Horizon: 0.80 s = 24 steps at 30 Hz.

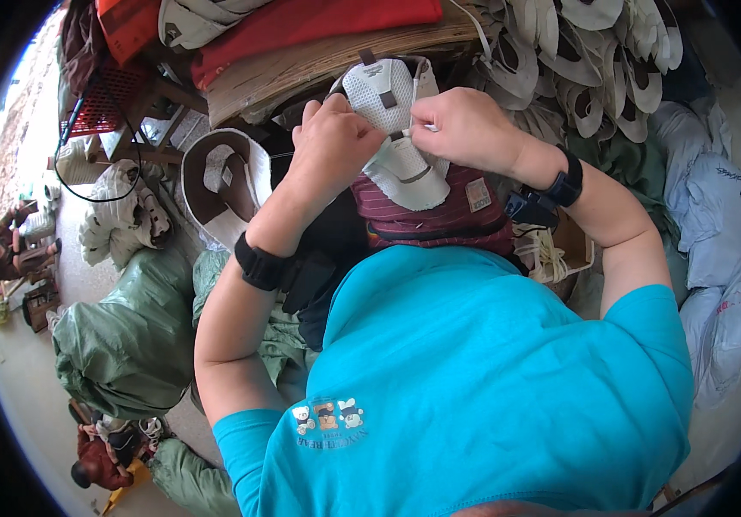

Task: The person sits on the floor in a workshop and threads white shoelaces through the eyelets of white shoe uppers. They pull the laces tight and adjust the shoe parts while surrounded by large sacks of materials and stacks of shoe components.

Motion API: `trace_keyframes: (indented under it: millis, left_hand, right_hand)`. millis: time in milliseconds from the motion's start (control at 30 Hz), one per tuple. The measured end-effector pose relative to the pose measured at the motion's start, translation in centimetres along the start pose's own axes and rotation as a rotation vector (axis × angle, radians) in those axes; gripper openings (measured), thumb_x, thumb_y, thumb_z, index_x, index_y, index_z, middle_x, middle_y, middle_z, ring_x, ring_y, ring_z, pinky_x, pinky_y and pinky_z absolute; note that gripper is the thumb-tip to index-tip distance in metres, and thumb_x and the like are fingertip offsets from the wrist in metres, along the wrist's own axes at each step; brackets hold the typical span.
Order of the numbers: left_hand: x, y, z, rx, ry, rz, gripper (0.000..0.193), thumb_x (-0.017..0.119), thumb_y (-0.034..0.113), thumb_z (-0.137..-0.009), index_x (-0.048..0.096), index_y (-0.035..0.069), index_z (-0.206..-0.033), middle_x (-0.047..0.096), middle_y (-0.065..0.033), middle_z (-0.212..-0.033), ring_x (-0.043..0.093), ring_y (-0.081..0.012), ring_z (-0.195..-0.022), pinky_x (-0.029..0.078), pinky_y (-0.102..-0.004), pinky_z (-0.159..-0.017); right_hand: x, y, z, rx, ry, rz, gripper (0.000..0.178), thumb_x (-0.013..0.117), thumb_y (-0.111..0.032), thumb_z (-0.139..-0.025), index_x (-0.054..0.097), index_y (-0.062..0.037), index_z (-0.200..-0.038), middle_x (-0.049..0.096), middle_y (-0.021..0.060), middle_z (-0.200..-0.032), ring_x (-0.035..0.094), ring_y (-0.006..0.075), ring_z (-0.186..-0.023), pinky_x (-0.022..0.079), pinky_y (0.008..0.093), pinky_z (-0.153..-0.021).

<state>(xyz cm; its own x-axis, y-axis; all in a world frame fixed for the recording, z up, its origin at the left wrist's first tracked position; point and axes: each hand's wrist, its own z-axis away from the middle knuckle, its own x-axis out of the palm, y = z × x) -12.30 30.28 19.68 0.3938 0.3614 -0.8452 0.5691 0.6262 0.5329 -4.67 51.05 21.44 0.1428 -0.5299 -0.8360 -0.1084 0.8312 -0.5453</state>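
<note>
Two bare hands meet above the lap of the seated person, at a white mesh shoe upper (409, 179), which lies over a dark red striped cloth (369, 200). Its light tongue (370, 84) stands out on the far side, toward the wooden tabletop (280, 76), and the rounded white end points to the person's body. The right hand (465, 129) is at the right side of the upper; its thumb and forefinger are pressed narrowly together and hold a small white piece (430, 127), too small to name surely. The left hand (333, 142) is at the left side, with its fingers curled inward near the edge of the upper; I cannot tell whether they are closed on it, because the hand hides the place. Each wrist wears a black band. On the tabletop lies a red cloth (327, 33), and to the right of it hangs a thick cluster of pale shoe uppers (560, 65). Below the right forearm there is an open box (574, 241) with cream-coloured laces (546, 258). Green sacks (125, 336) stand on the left, pale bluish sacks (715, 215) on the right, and a red plastic basket (99, 105) is at the upper left. Farther off, near the lower left, another person (99, 457) is seen, small.
</note>
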Motion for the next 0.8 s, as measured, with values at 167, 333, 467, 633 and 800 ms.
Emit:
trace_keyframes:
  millis: [167,333,467,633,800]
  left_hand:
    - [0.9,-0.4,0.1,0.049,0.121,0.086,0.020,0.075,0.024,-0.078,0.075,0.004,-0.081,0.056,-0.0084,-0.090,0.053,-0.0255,-0.096,0.046,-0.0366,-0.083]
    - [1.4,-0.5,-0.5,-0.109,0.144,0.237,0.031,0.076,0.035,-0.078,0.074,0.005,-0.074,0.057,-0.0079,-0.098,0.053,-0.0292,-0.102,0.047,-0.0410,-0.086]
    - [2.0,0.0,-0.8,-0.189,0.214,0.281,0.036,0.079,0.037,-0.078,0.073,0.003,-0.071,0.057,-0.0072,-0.094,0.054,-0.0263,-0.097,0.046,-0.0400,-0.082]
    - [2.9,1.2,-0.6,-0.135,0.493,0.375,0.027,0.082,0.025,-0.077,0.070,0.001,-0.069,0.054,-0.0062,-0.089,0.051,-0.0242,-0.090,0.043,-0.0363,-0.077]
    - [0.3,3.7,-1.5,0.311,0.901,0.045,0.022,0.084,0.015,-0.071,0.064,0.006,-0.070,0.054,-0.0052,-0.090,0.048,-0.0245,-0.090,0.038,-0.0372,-0.079]
  right_hand:
    - [-0.7,-0.2,0.3,-0.339,0.197,0.339,0.023,0.074,-0.025,-0.080,0.063,-0.0060,-0.088,0.058,0.0077,-0.088,0.062,0.0309,-0.093,0.049,0.0401,-0.077]
    - [-2.2,0.6,-0.8,-0.380,0.030,0.216,0.032,0.078,-0.020,-0.078,0.060,-0.0041,-0.100,0.054,0.0118,-0.104,0.059,0.0306,-0.098,0.049,0.0394,-0.083]
    - [-3.8,1.3,-2.1,-0.342,-0.187,0.061,0.031,0.078,-0.017,-0.078,0.060,-0.0028,-0.098,0.054,0.0113,-0.101,0.059,0.0282,-0.095,0.050,0.0383,-0.082]
    - [-4.5,1.5,-2.4,-0.315,-0.258,-0.039,0.028,0.078,-0.012,-0.075,0.060,-0.0015,-0.093,0.052,0.0103,-0.097,0.059,0.0264,-0.091,0.050,0.0372,-0.078]
    - [-3.4,2.5,-2.3,-0.361,-0.141,-0.036,0.028,0.079,-0.010,-0.073,0.059,-0.0008,-0.088,0.052,0.0103,-0.094,0.058,0.0269,-0.088,0.049,0.0375,-0.076]
